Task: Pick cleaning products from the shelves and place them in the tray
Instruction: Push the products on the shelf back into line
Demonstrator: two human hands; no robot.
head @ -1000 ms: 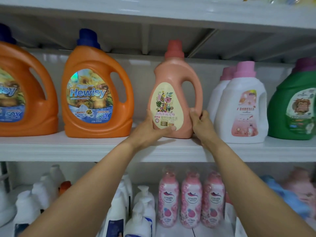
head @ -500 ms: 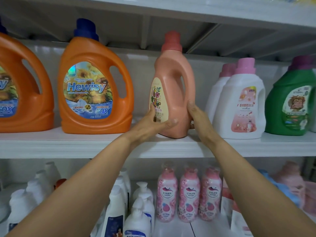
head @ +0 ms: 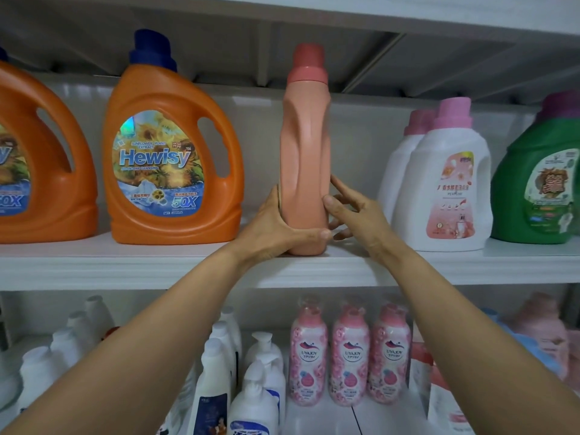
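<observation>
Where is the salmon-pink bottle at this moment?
Head view, centre: the salmon-pink bottle stands upright on the middle shelf, between the orange Hewisy jug on its left and the white bottle on its right.

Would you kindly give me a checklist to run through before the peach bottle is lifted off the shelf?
1. Left hand grips the peach bottle low down, thumb across its front: ok.
2. Right hand pinches its right side with thumb and forefinger: ok.
3. Cap on: ok.
4. Gaps to the orange jug and the white bottle: ok.
5. Bottle upright on the shelf: ok.
6. Tray ready: cannot tell, not in view.
</observation>
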